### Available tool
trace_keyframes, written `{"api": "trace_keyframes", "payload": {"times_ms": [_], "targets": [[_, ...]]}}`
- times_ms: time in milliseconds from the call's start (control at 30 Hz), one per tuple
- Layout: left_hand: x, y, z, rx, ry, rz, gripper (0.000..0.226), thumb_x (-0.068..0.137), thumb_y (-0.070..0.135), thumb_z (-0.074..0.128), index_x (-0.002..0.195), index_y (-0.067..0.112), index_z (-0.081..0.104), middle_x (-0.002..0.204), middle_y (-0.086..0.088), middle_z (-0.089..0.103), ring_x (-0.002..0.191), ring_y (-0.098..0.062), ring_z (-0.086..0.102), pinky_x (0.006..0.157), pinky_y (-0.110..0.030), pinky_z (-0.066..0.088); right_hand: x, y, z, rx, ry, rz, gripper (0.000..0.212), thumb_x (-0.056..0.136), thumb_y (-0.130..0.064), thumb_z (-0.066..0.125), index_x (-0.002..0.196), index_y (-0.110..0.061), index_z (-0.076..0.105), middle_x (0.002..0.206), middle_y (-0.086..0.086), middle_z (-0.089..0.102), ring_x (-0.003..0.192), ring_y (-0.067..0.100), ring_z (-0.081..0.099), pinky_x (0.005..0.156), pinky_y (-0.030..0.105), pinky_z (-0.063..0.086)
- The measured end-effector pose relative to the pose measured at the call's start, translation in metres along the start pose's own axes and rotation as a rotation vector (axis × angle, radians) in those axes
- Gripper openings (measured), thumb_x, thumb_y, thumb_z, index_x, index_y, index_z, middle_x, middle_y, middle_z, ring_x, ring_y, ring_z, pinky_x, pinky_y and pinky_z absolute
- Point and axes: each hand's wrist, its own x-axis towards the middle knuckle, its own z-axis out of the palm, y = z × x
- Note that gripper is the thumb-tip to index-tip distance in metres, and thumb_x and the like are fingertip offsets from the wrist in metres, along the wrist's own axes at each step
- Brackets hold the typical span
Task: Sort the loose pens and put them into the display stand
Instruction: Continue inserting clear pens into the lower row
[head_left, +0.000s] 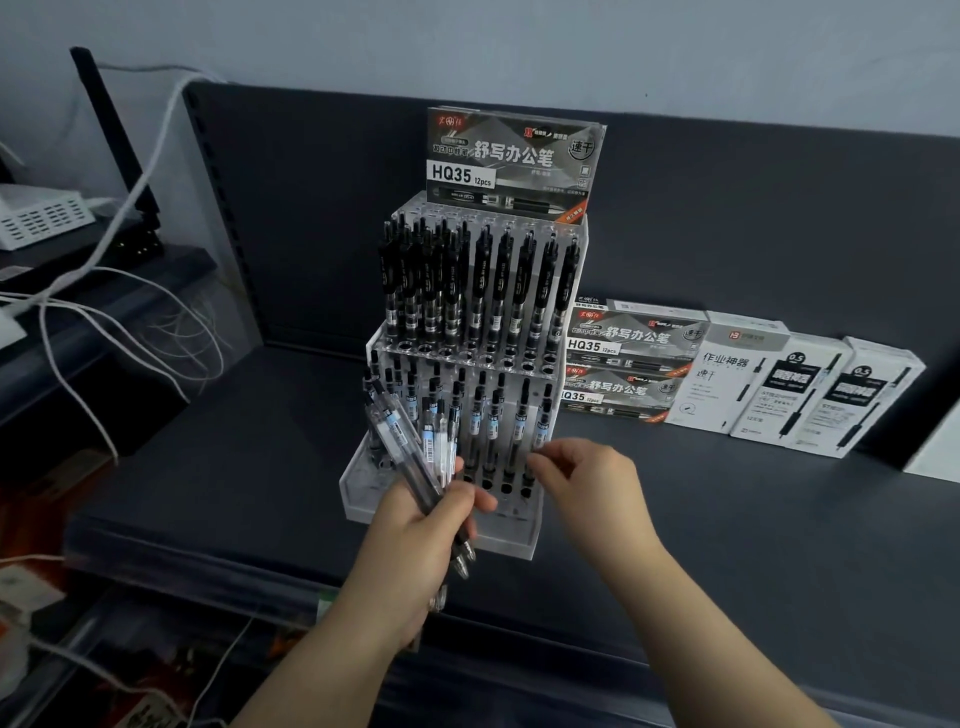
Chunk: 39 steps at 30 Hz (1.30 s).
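The job looks well past halfway. The upper row of black pens (467, 280) in the display stand (514, 545) is nearly full, with open holes showing along the ledge just below it. The lower row of pens (498, 421) is partly filled, and dark empty holes remain along the stand's front. What is left is the bundle of loose pens (410, 447), held up against the stand's lower left corner.

The left hand (415, 540) has its grip wrapped round that bundle, tips pointing down past the palm. The right hand (587, 483) reaches to the stand's lower right, thumb and forefinger drawn together beside a seated pen. Whether they pinch it, I cannot tell.

The stand is clear, hard acrylic, stepped in tiers and drilled with round holes, with a shallow tray at its base. The loose pens are slim, see-through barrels with pale labels and dark rubbery grips. A glossy printed carton (514, 161) crowns the stand. Flat card boxes (779, 384) lean to the right of the stand, on the matt dark shelf (234, 441).
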Motion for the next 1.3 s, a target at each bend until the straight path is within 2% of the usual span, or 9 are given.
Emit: {"api": "trace_keyframes", "payload": {"times_ms": [133,233,333,567,767,933,1067,1133,1300], "targets": [[0.002,0.000,-0.003,0.034,-0.012,-0.015,0.019,0.094,0.012,0.051,0.088,0.000,0.065,0.056,0.008,0.061,0.058,-0.008,0.053,0.060,-0.014,0.048,0.000,-0.002,0.001,-0.040,0.002,0.003,0.015,0.088,-0.027,0.062,0.091,-0.017,0.072,0.065,-0.013,0.058,0.060,-0.003,0.052,0.051,0.004,0.034],[0.002,0.000,-0.009,0.048,-0.029,-0.044,0.029,0.093,0.015,0.053,0.072,0.014,0.072,0.060,-0.001,0.058,0.061,-0.012,0.054,0.070,-0.026,0.047,-0.006,-0.006,0.002,-0.017,0.066,0.038,0.009,0.085,-0.029,0.066,0.085,-0.021,0.064,0.074,-0.007,0.059,0.067,0.004,0.054,0.055,0.011,0.037],[0.002,0.003,-0.017,-0.017,-0.033,-0.077,0.033,0.093,0.017,0.055,0.067,0.027,0.074,0.076,-0.014,0.063,0.065,-0.014,0.054,0.074,-0.036,0.044,-0.017,-0.019,0.003,0.066,0.130,0.034,0.024,0.083,-0.030,0.068,0.068,-0.022,0.051,0.068,-0.002,0.055,0.060,0.008,0.048,0.052,0.016,0.034],[-0.003,0.010,-0.047,-0.078,-0.173,-0.075,0.019,0.093,0.005,0.050,0.086,0.008,0.067,0.059,0.001,0.059,0.059,-0.013,0.052,0.052,-0.020,0.044,-0.035,-0.066,0.030,0.582,-0.374,0.071,0.012,0.086,-0.021,0.066,0.081,-0.010,0.068,0.062,0.002,0.063,0.055,0.005,0.056,0.051,0.011,0.042],[0.002,0.009,-0.082,-0.118,-0.160,-0.093,0.018,0.094,0.004,0.049,0.096,0.009,0.066,0.079,-0.009,0.073,0.061,-0.017,0.064,0.059,-0.030,0.052,-0.035,-0.089,0.052,0.749,-0.248,0.162,0.016,0.087,-0.013,0.063,0.072,-0.008,0.066,0.052,-0.006,0.060,0.044,0.000,0.049,0.048,0.013,0.040],[0.004,0.004,-0.105,-0.124,-0.137,-0.078,0.020,0.095,0.006,0.048,0.092,0.010,0.067,0.076,-0.005,0.073,0.063,-0.017,0.067,0.062,-0.031,0.054,-0.042,-0.104,0.072,0.584,-0.377,0.123,0.014,0.086,-0.020,0.065,0.076,-0.013,0.073,0.066,0.001,0.068,0.056,0.003,0.059,0.056,0.015,0.044],[0.013,-0.003,-0.127,-0.150,-0.040,-0.097,0.008,0.092,0.007,0.054,0.091,0.004,0.061,0.085,-0.009,0.074,0.081,-0.022,0.070,0.078,-0.038,0.053,-0.033,-0.115,0.072,0.448,-0.088,0.137,0.018,0.086,-0.026,0.064,0.070,-0.018,0.065,0.056,-0.004,0.061,0.045,0.002,0.046,0.048,0.019,0.041],[0.018,-0.006,-0.138,-0.153,0.026,-0.117,0.007,0.094,0.009,0.052,0.093,0.008,0.059,0.084,-0.004,0.075,0.082,-0.017,0.071,0.075,-0.034,0.053,-0.025,-0.120,0.069,0.413,0.069,0.106,0.017,0.087,-0.027,0.063,0.073,-0.017,0.065,0.061,0.001,0.066,0.043,0.002,0.046,0.048,0.022,0.042],[0.021,-0.007,-0.151,-0.146,0.043,-0.128,0.010,0.095,0.009,0.050,0.089,0.009,0.057,0.061,-0.004,0.062,0.048,-0.013,0.052,0.052,-0.032,0.047,-0.016,-0.125,0.082,0.265,0.164,0.038,0.015,0.089,-0.029,0.061,0.082,-0.017,0.065,0.066,-0.003,0.067,0.040,-0.004,0.048,0.042,0.011,0.035]]}}
